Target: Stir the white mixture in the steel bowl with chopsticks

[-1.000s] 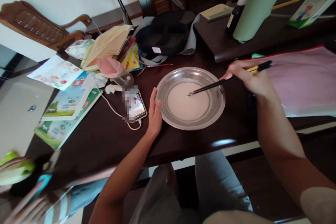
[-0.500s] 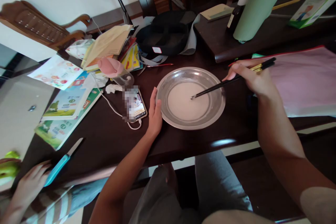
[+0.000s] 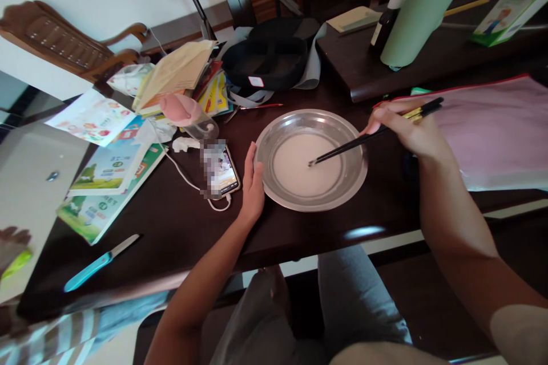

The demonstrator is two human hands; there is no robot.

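Note:
A round metal dish (image 3: 278,194) holding a whitish liquid (image 3: 299,174) stands on the dark table. My left hand (image 3: 253,185) grips the dish's left side, thumb at the rim and fingers along the outer wall. Black chopsticks (image 3: 355,140) with gold bands are held in my right hand (image 3: 406,128), to the right of the dish. They slant down to the left, and their tips meet the liquid near its middle.
Left of the dish lie a charging phone (image 3: 222,168), a pink-lidded cup (image 3: 188,114) and booklets (image 3: 103,168). A turquoise-handled knife (image 3: 92,271) rests near the table's front edge. Another person's hand (image 3: 12,248) is at far left. A pink mesh pouch (image 3: 496,137) lies at right.
The chopstick tips have shifted slightly left and down in the liquid. My left hand has stayed put. The other person's hand has let go of the knife and moved up and left.

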